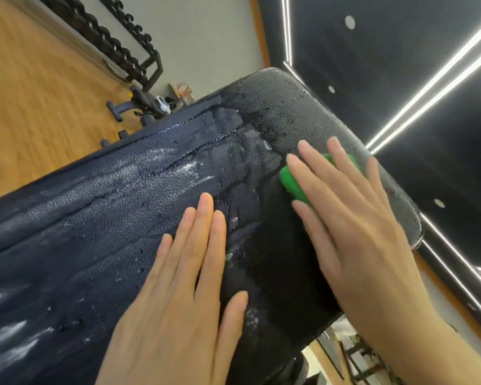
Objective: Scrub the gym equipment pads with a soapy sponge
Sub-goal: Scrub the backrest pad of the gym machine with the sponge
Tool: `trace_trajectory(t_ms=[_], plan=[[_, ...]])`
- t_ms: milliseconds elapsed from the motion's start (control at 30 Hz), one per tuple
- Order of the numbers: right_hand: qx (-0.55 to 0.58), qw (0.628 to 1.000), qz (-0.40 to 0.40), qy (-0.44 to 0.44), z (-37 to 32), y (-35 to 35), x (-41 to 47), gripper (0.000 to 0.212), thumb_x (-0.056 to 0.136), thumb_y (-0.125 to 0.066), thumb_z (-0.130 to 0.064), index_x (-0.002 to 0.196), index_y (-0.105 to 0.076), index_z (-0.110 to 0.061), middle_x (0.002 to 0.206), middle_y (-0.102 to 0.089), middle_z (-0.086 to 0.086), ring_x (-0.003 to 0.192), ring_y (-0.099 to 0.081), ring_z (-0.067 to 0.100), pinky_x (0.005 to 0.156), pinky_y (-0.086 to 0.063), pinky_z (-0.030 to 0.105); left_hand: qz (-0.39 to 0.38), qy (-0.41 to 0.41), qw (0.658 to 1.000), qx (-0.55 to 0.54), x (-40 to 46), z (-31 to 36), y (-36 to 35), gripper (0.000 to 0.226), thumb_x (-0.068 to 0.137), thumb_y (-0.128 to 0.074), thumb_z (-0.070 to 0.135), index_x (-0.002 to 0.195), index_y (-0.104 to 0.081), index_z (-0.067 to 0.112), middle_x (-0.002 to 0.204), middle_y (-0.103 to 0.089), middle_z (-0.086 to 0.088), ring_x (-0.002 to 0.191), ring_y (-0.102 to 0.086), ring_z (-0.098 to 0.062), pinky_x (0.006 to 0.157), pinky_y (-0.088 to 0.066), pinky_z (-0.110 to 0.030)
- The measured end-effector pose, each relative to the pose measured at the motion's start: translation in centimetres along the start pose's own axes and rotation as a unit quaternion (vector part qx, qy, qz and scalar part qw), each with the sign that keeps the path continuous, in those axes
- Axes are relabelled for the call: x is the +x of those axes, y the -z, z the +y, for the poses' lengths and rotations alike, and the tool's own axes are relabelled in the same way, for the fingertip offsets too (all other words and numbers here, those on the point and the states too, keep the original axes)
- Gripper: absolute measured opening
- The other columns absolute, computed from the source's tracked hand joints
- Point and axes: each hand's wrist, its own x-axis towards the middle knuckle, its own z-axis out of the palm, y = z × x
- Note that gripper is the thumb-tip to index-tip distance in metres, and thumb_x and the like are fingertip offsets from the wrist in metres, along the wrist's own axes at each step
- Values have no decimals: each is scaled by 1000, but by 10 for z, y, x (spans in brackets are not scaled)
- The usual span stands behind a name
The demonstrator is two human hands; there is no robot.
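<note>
Flat right hand [353, 218] pressing green sponge [292, 182], wet pebbled black pad [150, 195]

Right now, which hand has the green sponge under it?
The right hand does: it presses flat on the green sponge, which peeks out between its fingers. The left hand lies flat on the bare wet pad.

Bare hands [178, 287], seemingly no sleeves

No text, label, brand, number or sign can be read anywhere in the head view; the far objects by the wall are too small and blurred.
</note>
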Motion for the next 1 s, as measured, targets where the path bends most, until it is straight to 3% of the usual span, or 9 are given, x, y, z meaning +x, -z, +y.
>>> trace_trajectory(t_ms=[167,367,500,633,733,900,1000], plan=[[-22,996,-50,77,-5,10,-52,41,100,-40,-27,138,-51,-18,149,-42,-1,143,-30,21,111,-28,53,-2,3,1000,9,0,0,1,71,93,-38,40,150,-33,-3,161,-24,-17,146,-24,-27,116,-17,-35],[-32,996,-4,86,-18,-17,9,42,98,-44,-24,137,-54,-10,147,-47,3,142,-32,23,113,-27,57,-11,8,1000,18,0,1,2,67,104,-18,45,151,-30,-2,162,-23,-15,147,-22,-26,118,-14,-34],[-47,992,-33,117,-7,0,-44,40,98,-42,-27,136,-52,-16,147,-46,1,142,-33,21,111,-29,52,-2,8,1000,21,-1,1,-1,68,99,-31,43,150,-31,-2,161,-24,-16,147,-24,-26,117,-16,-35],[-31,994,-13,107,-19,-16,0,42,96,-43,-26,132,-57,-11,144,-50,3,139,-37,23,111,-29,56,-3,7,1000,20,1,0,1,72,92,-39,40,149,-34,-3,160,-27,-17,146,-26,-26,115,-18,-36],[-38,993,-19,113,-27,-24,20,44,97,-43,-24,136,-54,-7,146,-47,6,141,-33,25,112,-28,59,-6,14,1000,11,-1,2,3,72,92,-39,39,149,-34,-3,161,-25,-16,146,-25,-25,115,-19,-37],[-40,990,-29,133,-13,-3,-33,43,95,-45,-25,135,-51,-12,147,-46,2,141,-34,22,108,-30,55,-14,14,1000,9,-2,3,3,72,92,-39,40,150,-32,-2,161,-26,-16,146,-26,-26,114,-21,-36],[-32,991,-16,130,-28,-20,0,41,96,-44,-24,132,-57,-9,144,-50,5,140,-37,24,109,-31,58,-11,27,1000,-9,-1,2,9,71,95,-37,40,151,-30,-3,162,-23,-16,148,-24,-26,116,-19,-36]])
